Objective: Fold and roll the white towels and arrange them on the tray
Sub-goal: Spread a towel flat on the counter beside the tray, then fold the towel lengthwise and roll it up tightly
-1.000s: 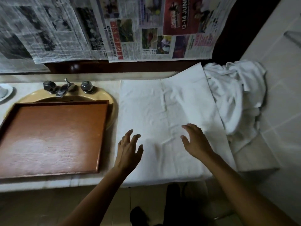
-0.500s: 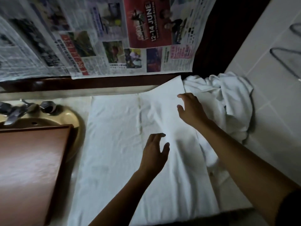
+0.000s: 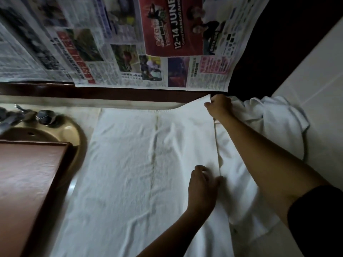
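The spread white towel (image 3: 130, 173) lies flat on the counter between the wooden tray (image 3: 27, 182), set over the sink (image 3: 74, 130) on the left, and a loose heap of towels (image 3: 274, 123) on the right. The right hand (image 3: 220, 107) is clamped on the towel's far right corner, lifting it just off the back ledge below the newspaper (image 3: 130, 52). The left hand (image 3: 203, 188) is curled at the same right hem nearer the body, though I cannot tell whether it actually pinches cloth. This looks like the start of a lengthwise fold. To do it well, both hands should take the right hem, keep it taut between them and carry it across to meet the left hem. The centre crease (image 3: 155, 154) can serve as the fold line, and smoothing outward from the middle would keep ridges out of the roll. The towel's long axis runs from the near counter edge to the back wall, with one short end facing the person and the other the wall.
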### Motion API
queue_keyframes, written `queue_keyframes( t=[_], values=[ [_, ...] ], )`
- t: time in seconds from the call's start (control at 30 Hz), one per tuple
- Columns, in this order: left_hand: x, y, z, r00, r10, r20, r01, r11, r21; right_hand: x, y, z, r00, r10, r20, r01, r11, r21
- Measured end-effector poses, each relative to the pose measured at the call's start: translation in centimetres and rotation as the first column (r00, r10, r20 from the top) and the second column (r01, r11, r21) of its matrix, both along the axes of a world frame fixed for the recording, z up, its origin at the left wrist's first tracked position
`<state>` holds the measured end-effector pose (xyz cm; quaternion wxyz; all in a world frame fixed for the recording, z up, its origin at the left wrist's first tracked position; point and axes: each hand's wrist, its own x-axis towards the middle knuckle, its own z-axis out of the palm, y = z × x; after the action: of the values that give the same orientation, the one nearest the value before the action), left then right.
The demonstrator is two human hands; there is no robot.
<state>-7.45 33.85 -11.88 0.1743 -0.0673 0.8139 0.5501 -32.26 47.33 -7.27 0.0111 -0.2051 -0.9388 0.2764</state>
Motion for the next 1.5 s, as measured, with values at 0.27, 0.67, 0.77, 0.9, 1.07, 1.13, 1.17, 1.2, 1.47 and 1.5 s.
queue_keyframes(
  t=[0.27,0.67,0.77,0.9,1.07,1.13,1.17,1.2,1.47,1.5],
  values=[
    [-1.1,0.6,1.1,0.992,-0.128,0.013,0.128,0.976,-0.173,0.0,2.1,0.8,0.99,-0.125,-0.066,0.077,0.869,-0.488],
    [-0.1,-10.6,6.0,0.974,0.09,0.21,-0.168,0.905,0.392,0.9,-4.4,4.1,0.976,-0.105,-0.19,-0.062,0.704,-0.708],
    [-0.1,-14.5,6.8,0.94,0.156,0.304,-0.294,0.823,0.487,0.4,-8.5,4.6,0.971,-0.047,-0.236,-0.123,0.746,-0.655],
    [-0.4,-19.9,7.0,0.927,0.216,0.308,-0.349,0.798,0.491,-0.5,-14.7,4.5,0.968,-0.014,-0.249,-0.157,0.743,-0.651],
    [-0.8,-25.8,6.7,0.931,0.255,0.26,-0.349,0.829,0.437,-2.3,-22.0,3.7,0.968,0.022,-0.249,-0.176,0.769,-0.614],
    [-1.4,-28.4,5.9,0.923,0.286,0.259,-0.37,0.847,0.383,-3.2,-25.1,3.1,0.973,0.047,-0.227,-0.178,0.782,-0.597],
    [-1.7,-29.8,5.2,0.917,0.305,0.257,-0.381,0.859,0.342,-3.7,-26.8,2.6,0.974,0.064,-0.217,-0.181,0.796,-0.578],
    [-2.0,-31.0,4.4,0.912,0.325,0.25,-0.39,0.874,0.288,-4.1,-28.3,1.9,0.975,0.073,-0.211,-0.182,0.809,-0.558],
    [-4.1,-36.8,2.5,0.884,0.325,0.338,-0.433,0.841,0.325,-6.8,-37.8,-4.5,0.986,0.092,-0.14,-0.135,0.932,-0.338],
    [-4.3,-37.2,2.2,0.885,0.313,0.345,-0.432,0.828,0.357,-7.1,-38.6,-5.0,0.986,0.097,-0.137,-0.134,0.944,-0.302]
  ],
)
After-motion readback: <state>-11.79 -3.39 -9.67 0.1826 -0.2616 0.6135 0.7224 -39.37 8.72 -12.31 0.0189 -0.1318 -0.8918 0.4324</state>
